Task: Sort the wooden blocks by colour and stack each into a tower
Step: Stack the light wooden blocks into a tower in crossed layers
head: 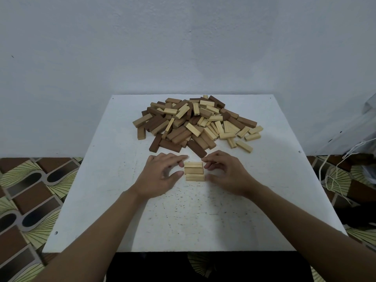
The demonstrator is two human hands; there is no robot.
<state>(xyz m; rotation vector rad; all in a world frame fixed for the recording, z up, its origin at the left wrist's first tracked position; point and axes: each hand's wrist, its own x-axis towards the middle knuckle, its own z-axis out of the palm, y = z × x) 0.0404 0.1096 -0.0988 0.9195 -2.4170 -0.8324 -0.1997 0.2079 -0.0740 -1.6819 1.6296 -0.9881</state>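
Pale blocks [194, 171] (3), left hand [160, 177], right hand [226, 175] half-open, touching ends

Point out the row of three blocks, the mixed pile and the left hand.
row of three blocks [194, 171]: head view, middle block's top.
mixed pile [195, 123]: head view, heap's centre.
left hand [160, 177]: head view, its back.

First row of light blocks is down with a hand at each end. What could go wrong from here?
1. The row of three blocks sits close to the mixed pile, so pulling blocks out may spill some onto it.
2. Its middle block looks slightly darker than its neighbours, possibly a mis-sorted shade.
3. The left hand and right hand flank its ends; uneven pushing could skew the base.
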